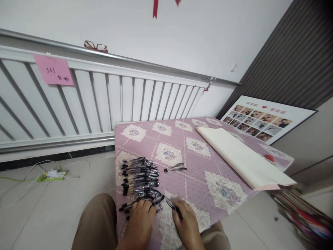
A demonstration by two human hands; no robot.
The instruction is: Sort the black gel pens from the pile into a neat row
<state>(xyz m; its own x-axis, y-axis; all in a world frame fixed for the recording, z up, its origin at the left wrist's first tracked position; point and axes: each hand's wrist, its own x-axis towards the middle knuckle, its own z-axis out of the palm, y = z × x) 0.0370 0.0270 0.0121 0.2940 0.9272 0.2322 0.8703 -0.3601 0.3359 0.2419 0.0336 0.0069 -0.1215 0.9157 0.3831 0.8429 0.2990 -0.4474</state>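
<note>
My left hand (142,218) lies over the near end of a long pile of black-capped pens (140,180), its fingers curled down onto some of them. The fingertips are hidden against the pens. In my right hand (186,218), just right of the pile, a black-and-clear pen (170,203) is gripped with one end pointing up and left toward the pile. Apart from the pile, a couple of similar pens (175,168) lie on the purple patterned tablecloth (179,184).
A folded cream sheet (234,156) rests along the table's right side, near a small red piece (269,158). Behind stands a white radiator (145,100), with eyeglasses (96,46) on its pipe. A framed photo board (256,119) leans at back right. A power strip (53,174) lies on the floor.
</note>
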